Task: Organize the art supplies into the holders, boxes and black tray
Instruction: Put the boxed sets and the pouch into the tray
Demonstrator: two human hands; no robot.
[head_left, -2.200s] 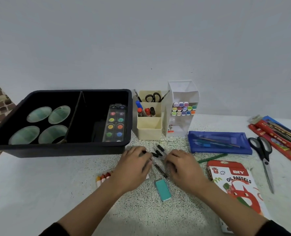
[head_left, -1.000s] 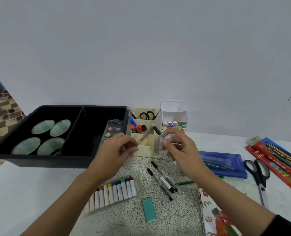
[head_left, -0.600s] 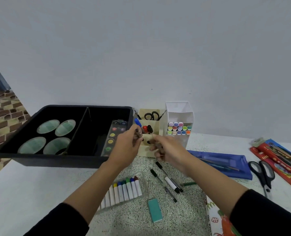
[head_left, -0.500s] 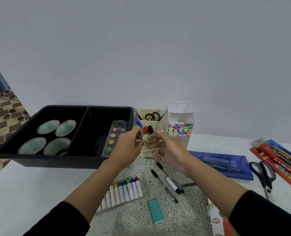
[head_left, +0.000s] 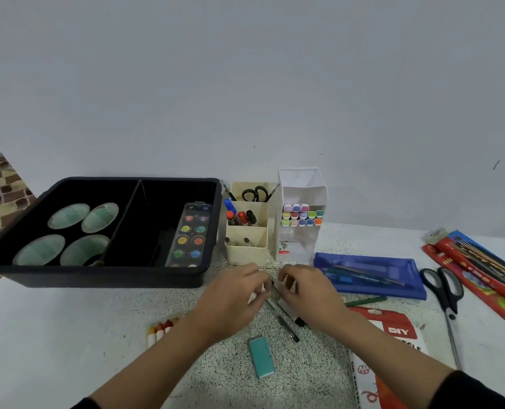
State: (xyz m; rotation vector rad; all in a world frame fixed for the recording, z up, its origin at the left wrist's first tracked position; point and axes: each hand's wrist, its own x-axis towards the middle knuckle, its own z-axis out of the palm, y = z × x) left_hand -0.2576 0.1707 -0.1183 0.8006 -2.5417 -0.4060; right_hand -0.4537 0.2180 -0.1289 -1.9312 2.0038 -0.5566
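Speckled tabletop [head_left: 304,379], slim black pens [head_left: 286,326], flat rectangular teal eraser [head_left: 261,357]

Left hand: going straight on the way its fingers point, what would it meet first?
Probably the black pens lying just past the left hand, then the right hand; depth is unclear.

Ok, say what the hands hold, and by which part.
Cannot be told: the left hand and right hand curl over the far ends of the black pens, but blur hides any pinch.
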